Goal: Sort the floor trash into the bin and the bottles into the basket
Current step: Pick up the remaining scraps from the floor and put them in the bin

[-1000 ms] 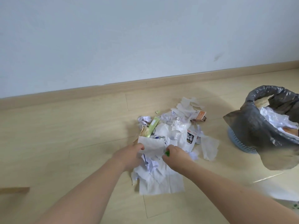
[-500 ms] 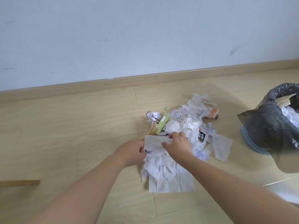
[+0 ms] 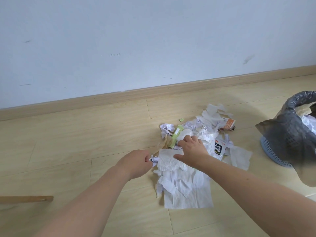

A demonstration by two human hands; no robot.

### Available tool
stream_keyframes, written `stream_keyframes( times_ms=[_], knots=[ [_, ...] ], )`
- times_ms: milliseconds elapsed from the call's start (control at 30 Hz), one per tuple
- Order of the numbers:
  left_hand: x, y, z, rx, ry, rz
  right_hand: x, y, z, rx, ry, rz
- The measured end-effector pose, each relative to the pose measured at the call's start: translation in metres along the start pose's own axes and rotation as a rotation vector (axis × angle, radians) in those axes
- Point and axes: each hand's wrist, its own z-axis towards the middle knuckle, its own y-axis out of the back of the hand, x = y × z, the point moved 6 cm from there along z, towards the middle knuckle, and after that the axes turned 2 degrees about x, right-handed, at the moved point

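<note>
You are in a plain room of a home, down at floor level: pale wood-look laminate floor (image 3: 85, 142) runs to a matching baseboard (image 3: 153, 90) under a bare, scuffed white wall (image 3: 136, 40). At your right a small blue plastic wastebasket (image 3: 271, 151) with a grey bag liner (image 3: 287, 127) stands on the floor beside scattered paper litter (image 3: 186, 182)

A pale wood-plank floor (image 3: 85, 142) is carrying a heap of torn paper trash (image 3: 191, 156), with a large white paper towel (image 3: 188, 195) lying at the heap's near edge. A green wrapper (image 3: 177, 134) is sitting on the heap's left side, an orange carton (image 3: 229, 124) behind it, and a lined bin (image 3: 289, 134) is standing to its right.
</note>
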Motion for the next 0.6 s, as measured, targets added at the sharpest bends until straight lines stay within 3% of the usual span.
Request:
stream_keyframes(
  times_ms=[200,400,600],
  knots=[
    [0.009,0.001,-0.003,0.014,0.017,-0.019,0.014,-0.013,-0.002,0.047,0.071,-0.125],
    [0.023,0.009,-0.006,0.01,0.048,-0.021,0.02,-0.002,0.007,-0.036,0.063,-0.094],
    [0.031,0.016,-0.008,0.004,0.062,-0.032,0.021,-0.016,0.007,0.098,0.031,-0.051]
  ],
)
